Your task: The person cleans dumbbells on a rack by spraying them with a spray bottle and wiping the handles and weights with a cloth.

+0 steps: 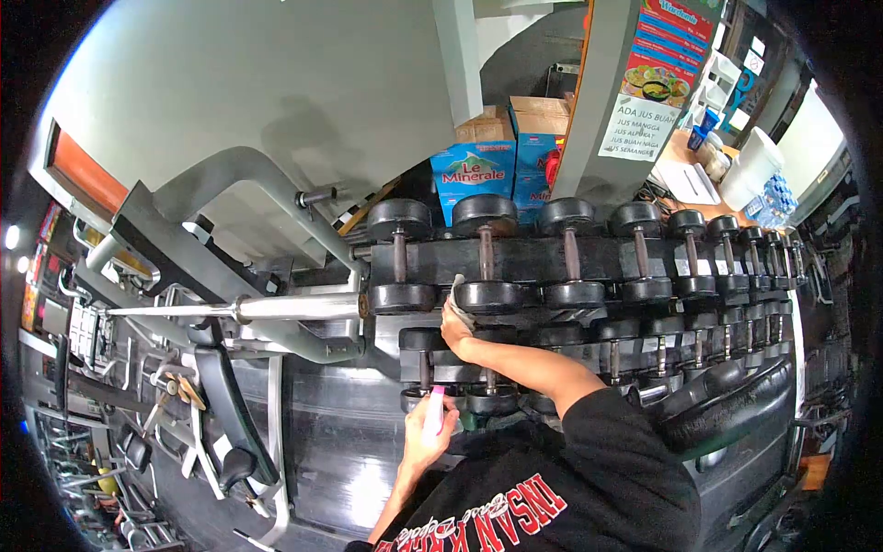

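Observation:
My right hand [454,329] is closed on a pale cloth [460,299] and presses it to the left side of the near head of a black dumbbell [497,296] on the upper rack row. Lower down, my left hand [425,436] is wrapped around a spray bottle [436,416] with a pink and white top; much of the bottle is hidden by the fingers. It is held just in front of a dumbbell [424,363] at the left end of the lower row.
Two rows of dumbbells extend right along the rack. To the left, a metal barbell [294,308] juts out beside a grey machine frame [267,166] and a black padded bench [230,400]. Blue water cartons [474,175] stand behind the rack. A black padded seat [736,405] is at right.

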A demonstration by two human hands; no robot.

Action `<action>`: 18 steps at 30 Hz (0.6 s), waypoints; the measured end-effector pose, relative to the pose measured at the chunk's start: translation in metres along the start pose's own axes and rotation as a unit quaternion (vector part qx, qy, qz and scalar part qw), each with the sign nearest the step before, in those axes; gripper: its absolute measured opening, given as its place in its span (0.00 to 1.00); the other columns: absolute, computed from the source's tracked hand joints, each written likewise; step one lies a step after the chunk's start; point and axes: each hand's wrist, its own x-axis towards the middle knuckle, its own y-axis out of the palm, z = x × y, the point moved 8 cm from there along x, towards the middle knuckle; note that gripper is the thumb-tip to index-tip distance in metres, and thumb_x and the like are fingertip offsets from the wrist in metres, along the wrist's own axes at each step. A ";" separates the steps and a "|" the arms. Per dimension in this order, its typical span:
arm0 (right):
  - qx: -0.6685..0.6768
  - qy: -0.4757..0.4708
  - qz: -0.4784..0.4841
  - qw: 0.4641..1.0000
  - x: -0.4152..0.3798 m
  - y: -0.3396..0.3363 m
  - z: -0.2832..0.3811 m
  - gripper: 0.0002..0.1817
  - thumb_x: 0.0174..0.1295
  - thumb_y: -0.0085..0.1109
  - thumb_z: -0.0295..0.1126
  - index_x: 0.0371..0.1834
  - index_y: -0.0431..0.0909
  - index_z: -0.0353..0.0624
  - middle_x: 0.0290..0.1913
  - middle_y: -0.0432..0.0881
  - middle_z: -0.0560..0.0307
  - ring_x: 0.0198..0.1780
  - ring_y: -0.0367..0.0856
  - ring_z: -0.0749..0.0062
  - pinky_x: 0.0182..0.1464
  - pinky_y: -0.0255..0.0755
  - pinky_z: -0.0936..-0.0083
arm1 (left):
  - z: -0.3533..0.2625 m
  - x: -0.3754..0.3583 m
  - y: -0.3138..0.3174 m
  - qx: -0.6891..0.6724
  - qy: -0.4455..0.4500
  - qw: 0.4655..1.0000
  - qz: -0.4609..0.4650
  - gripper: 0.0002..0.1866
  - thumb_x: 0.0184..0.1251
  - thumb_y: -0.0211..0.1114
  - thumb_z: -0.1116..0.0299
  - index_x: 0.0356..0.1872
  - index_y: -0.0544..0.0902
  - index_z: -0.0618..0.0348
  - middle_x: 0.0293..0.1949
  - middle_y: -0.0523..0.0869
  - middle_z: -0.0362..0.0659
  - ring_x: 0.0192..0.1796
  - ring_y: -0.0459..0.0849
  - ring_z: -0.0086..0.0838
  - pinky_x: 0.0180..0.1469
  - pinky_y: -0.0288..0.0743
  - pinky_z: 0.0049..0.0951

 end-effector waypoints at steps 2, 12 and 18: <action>0.046 -0.046 0.020 0.998 0.012 0.013 0.011 0.19 0.64 0.50 0.40 0.54 0.81 0.48 0.58 0.80 0.62 0.67 0.67 0.48 0.71 0.43 0.40 | -0.002 -0.001 -0.008 -0.018 0.009 0.999 -0.031 0.07 0.59 0.65 0.77 0.37 0.79 0.64 0.29 0.81 0.41 0.27 0.79 0.22 0.30 0.73 0.24; 0.328 -0.056 -0.140 0.933 -0.020 -0.009 -0.035 0.11 0.55 0.54 0.34 0.36 0.86 0.51 0.39 0.83 0.61 0.58 0.76 0.63 0.68 0.59 0.65 | 0.002 0.003 -0.014 0.007 -0.013 0.999 -0.036 0.08 0.59 0.65 0.78 0.39 0.79 0.62 0.28 0.82 0.40 0.27 0.79 0.20 0.30 0.75 0.23; 0.534 0.098 -0.401 0.738 -0.078 -0.023 -0.108 0.15 0.54 0.52 0.26 0.40 0.85 0.55 0.49 0.83 0.61 0.59 0.75 0.67 0.68 0.61 0.67 | 0.002 0.014 -0.002 -0.019 -0.008 1.000 -0.019 0.08 0.59 0.64 0.78 0.39 0.78 0.62 0.28 0.82 0.39 0.27 0.80 0.19 0.31 0.75 0.23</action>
